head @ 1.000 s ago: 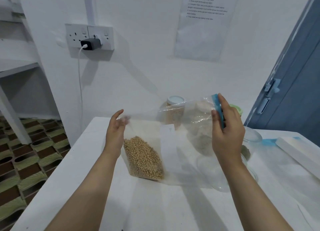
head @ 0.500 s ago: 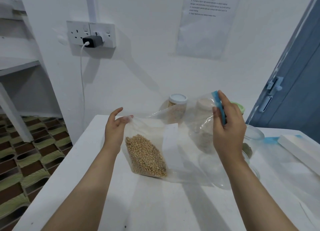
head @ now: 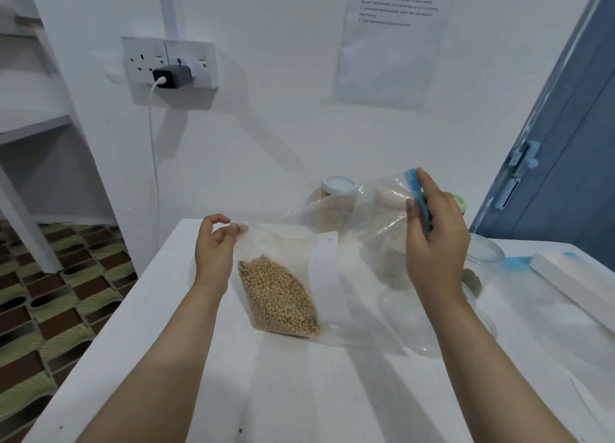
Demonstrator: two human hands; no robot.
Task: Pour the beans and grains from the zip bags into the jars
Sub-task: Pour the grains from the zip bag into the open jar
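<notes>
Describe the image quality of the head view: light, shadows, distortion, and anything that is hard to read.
Head view: soft, even light with a cool cast; faint arm shadows on the table. Wide-angle bending tilts the door and shelves at the edges. The clear zip bag veils the jars behind it, and the left hand and right hand are sharp. The wall notice is too small to read.

Soft, even, bluish light; faint shadows on the wall [head: 266,126]; wide-angle bending at edges; perhaps slight softness.
</notes>
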